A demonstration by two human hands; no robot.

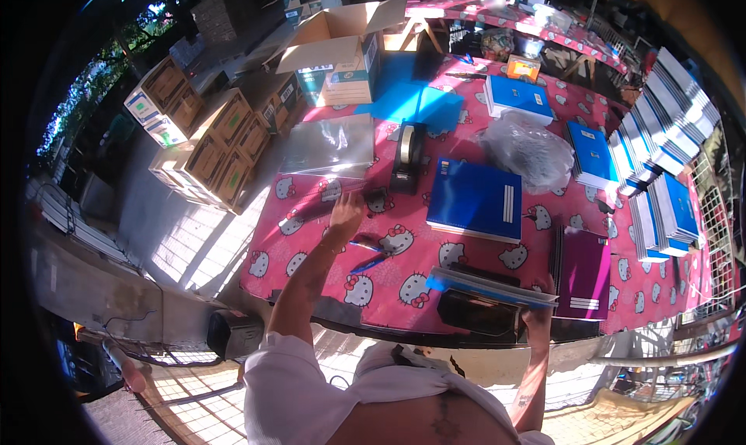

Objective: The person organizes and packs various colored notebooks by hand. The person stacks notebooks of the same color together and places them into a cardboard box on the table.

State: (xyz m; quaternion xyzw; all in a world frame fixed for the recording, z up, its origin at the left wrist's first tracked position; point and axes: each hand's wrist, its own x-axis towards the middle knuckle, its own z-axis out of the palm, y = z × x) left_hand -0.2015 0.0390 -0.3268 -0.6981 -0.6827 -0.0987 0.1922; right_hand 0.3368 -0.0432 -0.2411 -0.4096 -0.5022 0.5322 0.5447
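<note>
My right hand [538, 318] grips the right end of a blue notebook [497, 288], which is held tilted, nearly edge-on, above the table's front edge. My left hand [347, 212] reaches forward over the table with nothing visible in it, its fingers stretched out just short of a pile of clear plastic sleeves [330, 146]. To the right of the sleeves stands a black tape dispenser [406, 161]. A stack of blue notebooks [475, 200] lies at the middle of the table. Beside my right hand is a stack of purple notebooks [584, 274]. Blue pens [368, 263] rest near my left forearm.
A crumpled clear plastic bag [528, 151] lies behind the blue stack. More blue notebooks [519, 99] stand farther back, with tall piles [660, 134] at the right edge. An open cardboard box [334, 64] sits at the far left; closed cartons [221, 146] are stacked on the floor.
</note>
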